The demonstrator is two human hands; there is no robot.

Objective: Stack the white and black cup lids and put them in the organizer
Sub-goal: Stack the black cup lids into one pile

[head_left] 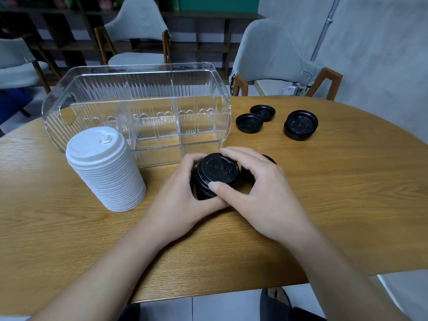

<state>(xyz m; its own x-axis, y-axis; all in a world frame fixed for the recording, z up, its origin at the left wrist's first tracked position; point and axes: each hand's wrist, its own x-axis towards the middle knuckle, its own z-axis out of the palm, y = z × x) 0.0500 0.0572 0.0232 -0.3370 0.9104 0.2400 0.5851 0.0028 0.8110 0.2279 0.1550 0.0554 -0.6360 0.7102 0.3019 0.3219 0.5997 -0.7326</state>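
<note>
Gripping the black stack (214, 174) from both sides, the left hand (185, 193) wraps its near-left flank while the right hand (254, 188) curls over the top lid, thumb on the front rim. It stands upright just in front of the organizer (136, 107), whose open compartments lie straight beyond the hands (a short lift forward, I judge). The white stack (104, 167) stands left of it; loose black lids (249, 122) lie well right of the organizer.
</note>
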